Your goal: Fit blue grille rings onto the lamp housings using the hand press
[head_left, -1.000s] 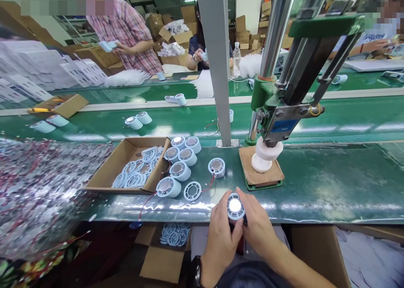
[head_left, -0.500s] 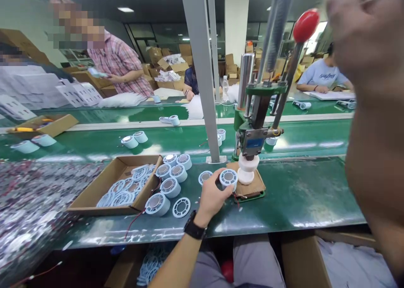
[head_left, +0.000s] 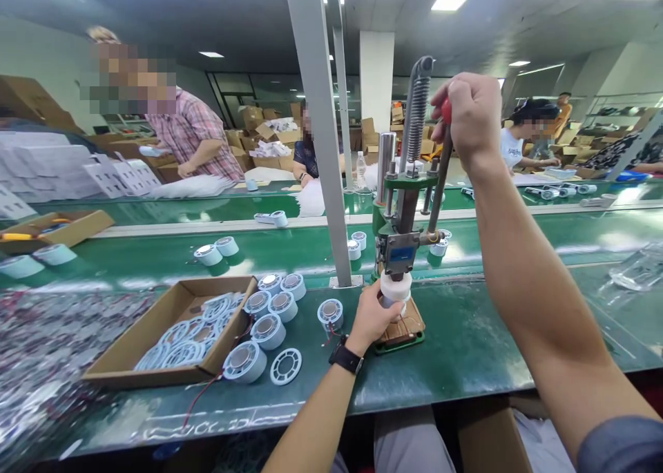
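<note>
My left hand (head_left: 373,315), with a black watch on its wrist, grips a light-blue round part (head_left: 388,303) under the white press head (head_left: 396,286) of a green hand press (head_left: 409,183). Its fingers partly hide the part. My right hand (head_left: 472,114) is wrapped round the red knob (head_left: 446,109) of the press lever, up beside the spring. Left of the press stands a single blue round part (head_left: 330,312) with a red wire. Several similar parts (head_left: 268,328) are grouped farther left, and a flat blue ring (head_left: 286,367) lies near them.
A cardboard tray (head_left: 150,378) of blue rings stands at the left, beside a heap of wired parts (head_left: 46,349). A grey post (head_left: 324,148) rises behind the bench. Beyond are a green conveyor (head_left: 280,252) with blue parts and several people.
My left hand has brought the blue part under the press head. My right hand, earlier raised at the upper right, is now round the red knob. The view has shifted.
</note>
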Demonstrator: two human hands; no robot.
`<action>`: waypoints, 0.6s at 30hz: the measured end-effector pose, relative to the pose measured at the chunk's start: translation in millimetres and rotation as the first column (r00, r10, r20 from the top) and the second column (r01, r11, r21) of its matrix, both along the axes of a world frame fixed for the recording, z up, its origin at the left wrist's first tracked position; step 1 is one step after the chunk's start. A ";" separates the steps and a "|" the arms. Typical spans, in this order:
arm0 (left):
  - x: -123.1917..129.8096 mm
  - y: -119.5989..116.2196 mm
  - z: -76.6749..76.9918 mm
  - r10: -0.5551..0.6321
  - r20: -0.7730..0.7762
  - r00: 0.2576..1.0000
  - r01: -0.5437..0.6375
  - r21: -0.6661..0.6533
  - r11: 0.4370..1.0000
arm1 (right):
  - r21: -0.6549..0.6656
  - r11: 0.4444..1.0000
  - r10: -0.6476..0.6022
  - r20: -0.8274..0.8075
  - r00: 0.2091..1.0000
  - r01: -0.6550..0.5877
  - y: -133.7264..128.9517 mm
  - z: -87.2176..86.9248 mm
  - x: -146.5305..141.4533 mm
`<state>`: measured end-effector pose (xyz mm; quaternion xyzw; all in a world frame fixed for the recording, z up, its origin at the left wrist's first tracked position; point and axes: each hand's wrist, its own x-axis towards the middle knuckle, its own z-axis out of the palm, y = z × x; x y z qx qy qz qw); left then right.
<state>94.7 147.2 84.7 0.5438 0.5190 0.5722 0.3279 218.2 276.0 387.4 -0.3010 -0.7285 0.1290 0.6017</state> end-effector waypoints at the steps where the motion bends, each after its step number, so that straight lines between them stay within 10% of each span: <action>1: 1.4 1.9 -0.8 -0.015 0.002 1.000 0.015 0.002 1.000 | -0.007 1.000 0.005 -0.005 1.000 -0.005 0.4 -0.7 -0.6; 7: -3.7 -0.7 -9.6 -0.056 0.029 0.998 0.056 0.006 0.998 | -0.074 0.997 0.015 -0.011 1.000 -0.016 -4.3 8.6 -2.6; 11: -4.7 -3.6 -16.3 -0.080 0.042 0.996 0.080 0.004 0.997 | 0.068 0.997 0.035 -0.037 0.999 -0.033 -53.3 -7.8 28.2; 13: -3.8 -4.3 -18.7 -0.086 0.048 0.995 0.086 0.006 0.996 | 0.304 0.952 0.059 -0.095 0.994 -0.027 -98.7 -52.9 51.0; 18: 0.5 -7.4 -18.8 -0.063 0.043 0.997 0.063 -0.003 0.998 | 0.341 0.922 -0.117 -0.202 0.972 0.182 -191.9 -228.7 87.9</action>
